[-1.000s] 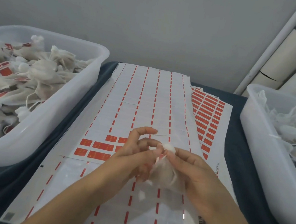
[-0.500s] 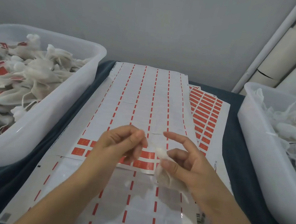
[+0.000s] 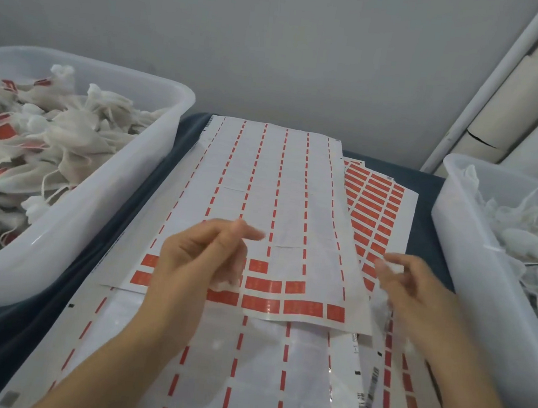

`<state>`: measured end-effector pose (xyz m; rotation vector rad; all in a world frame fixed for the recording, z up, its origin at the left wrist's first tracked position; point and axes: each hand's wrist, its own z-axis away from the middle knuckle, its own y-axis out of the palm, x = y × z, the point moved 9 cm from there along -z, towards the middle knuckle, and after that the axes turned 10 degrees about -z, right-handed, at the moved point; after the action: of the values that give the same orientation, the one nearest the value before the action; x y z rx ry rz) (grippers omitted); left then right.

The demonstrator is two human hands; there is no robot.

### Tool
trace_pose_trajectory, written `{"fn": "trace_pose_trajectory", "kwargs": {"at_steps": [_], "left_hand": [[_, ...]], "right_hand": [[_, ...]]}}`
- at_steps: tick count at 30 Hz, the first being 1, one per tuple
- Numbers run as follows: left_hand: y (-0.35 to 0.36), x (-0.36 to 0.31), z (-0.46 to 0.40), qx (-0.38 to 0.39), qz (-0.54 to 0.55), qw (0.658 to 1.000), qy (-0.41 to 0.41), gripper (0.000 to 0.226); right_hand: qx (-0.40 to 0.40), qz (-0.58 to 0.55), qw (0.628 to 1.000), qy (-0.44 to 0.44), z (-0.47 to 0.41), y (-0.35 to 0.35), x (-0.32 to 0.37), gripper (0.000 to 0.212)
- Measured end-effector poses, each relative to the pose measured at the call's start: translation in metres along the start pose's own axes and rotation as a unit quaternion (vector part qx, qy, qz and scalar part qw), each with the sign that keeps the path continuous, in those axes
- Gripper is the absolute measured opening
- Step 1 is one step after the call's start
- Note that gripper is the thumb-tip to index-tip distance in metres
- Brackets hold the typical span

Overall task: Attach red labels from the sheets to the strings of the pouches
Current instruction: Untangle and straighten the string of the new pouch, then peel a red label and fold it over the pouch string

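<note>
My left hand (image 3: pixel 202 256) hovers over the top label sheet (image 3: pixel 277 204) with its fingers curled, and a blurred white pouch (image 3: pixel 226 280) hangs under them. Rows of red labels (image 3: pixel 271 295) remain along that sheet's near edge, just right of this hand. My right hand (image 3: pixel 411 285) is over the sheet's right edge, fingers loosely bent. A white blur sits at its fingertips, and I cannot tell whether it holds anything. No string can be made out.
A white tub (image 3: pixel 104 206) at the left holds several pouches with red labels. A white tub (image 3: pixel 454 256) at the right holds unlabelled pouches. A fuller label sheet (image 3: pixel 376 208) lies beneath, and spent sheets (image 3: pixel 259 375) lie near me on dark cloth.
My hands were together on one pouch and have moved apart. The right hand has gone right toward the right tub. The pouch now hangs under the left hand.
</note>
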<state>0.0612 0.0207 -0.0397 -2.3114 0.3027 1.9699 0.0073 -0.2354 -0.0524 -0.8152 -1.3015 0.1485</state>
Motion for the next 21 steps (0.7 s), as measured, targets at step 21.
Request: {"fn": "trace_pose_trajectory", "kwargs": {"at_steps": [21], "left_hand": [[0.051,-0.007,0.021,0.02,-0.339,0.92,0.196,0.031]], "right_hand": [[0.227,-0.377,0.897,0.029,0.028,0.054,0.032,0.036]]}}
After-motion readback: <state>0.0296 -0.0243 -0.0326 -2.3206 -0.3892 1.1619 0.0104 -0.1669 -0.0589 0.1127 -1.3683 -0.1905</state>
